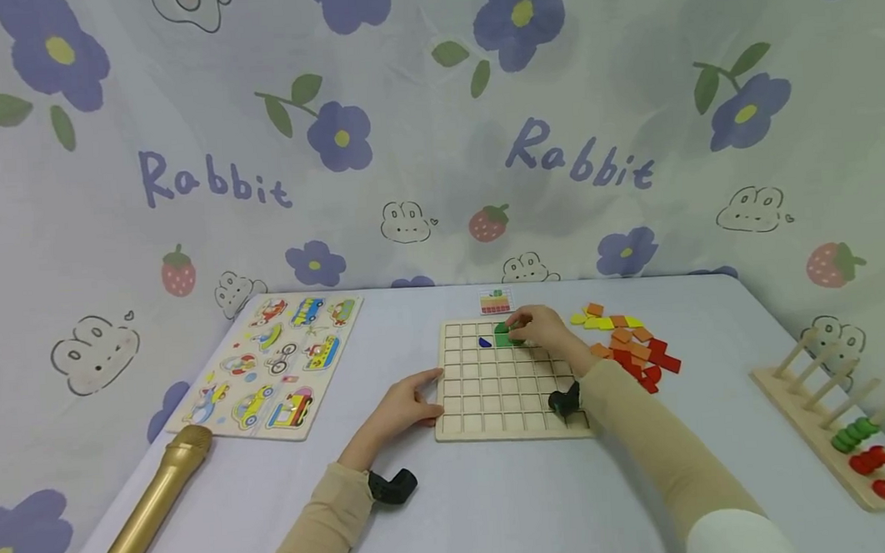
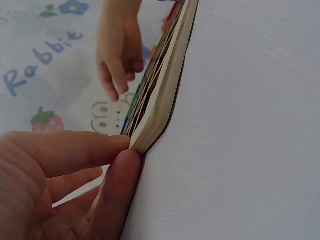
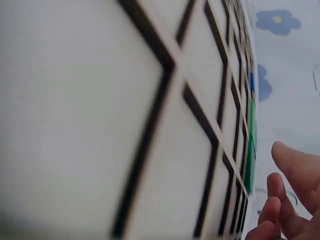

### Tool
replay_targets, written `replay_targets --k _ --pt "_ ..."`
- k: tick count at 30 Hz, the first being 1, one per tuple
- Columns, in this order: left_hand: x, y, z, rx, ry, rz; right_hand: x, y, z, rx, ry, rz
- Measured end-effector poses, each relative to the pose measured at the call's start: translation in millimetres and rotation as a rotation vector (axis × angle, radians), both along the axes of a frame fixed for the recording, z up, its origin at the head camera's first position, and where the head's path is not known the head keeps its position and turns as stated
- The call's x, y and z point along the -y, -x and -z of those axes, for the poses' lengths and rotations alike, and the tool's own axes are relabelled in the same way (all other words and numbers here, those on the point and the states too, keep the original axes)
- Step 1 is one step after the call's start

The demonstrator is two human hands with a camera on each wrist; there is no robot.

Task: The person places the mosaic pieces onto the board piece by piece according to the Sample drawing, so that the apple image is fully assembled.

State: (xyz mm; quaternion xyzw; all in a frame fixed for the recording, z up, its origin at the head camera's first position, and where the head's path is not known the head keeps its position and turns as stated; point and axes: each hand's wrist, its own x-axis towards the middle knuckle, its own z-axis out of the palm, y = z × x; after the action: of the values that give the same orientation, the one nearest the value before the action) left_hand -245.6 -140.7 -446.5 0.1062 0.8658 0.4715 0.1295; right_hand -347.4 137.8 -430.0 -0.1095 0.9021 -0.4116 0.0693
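Wooden grid board [image 1: 493, 391]; loose tiles [image 1: 630, 346] right, vehicle puzzle [image 1: 270, 365] left.

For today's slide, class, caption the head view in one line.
Left hand steadies the wooden grid board while the right hand touches a green piece on it.
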Motion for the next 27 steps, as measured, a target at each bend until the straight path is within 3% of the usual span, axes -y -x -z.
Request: replay_targets --k 6,13,20,27 --pt "0.4 0.8 2.5 -0.004 -0.002 0.003 -37.6 1.7 -1.4 0.039 0.080 0.094" --pt "0.4 0.9 3.0 0.001 -0.005 0.000 -83.2 -2.9 -2.1 0.070 0.073 0.215" --pt "0.4 0.6 1.8 0.007 -0.006 -0.002 -110.3 -8.0 3.0 0.085 0.136 0.272" --pt "0.5 0.8 2.3 0.008 -0.012 -0.007 -114.2 -8.8 4.8 0.083 0.023 0.274"
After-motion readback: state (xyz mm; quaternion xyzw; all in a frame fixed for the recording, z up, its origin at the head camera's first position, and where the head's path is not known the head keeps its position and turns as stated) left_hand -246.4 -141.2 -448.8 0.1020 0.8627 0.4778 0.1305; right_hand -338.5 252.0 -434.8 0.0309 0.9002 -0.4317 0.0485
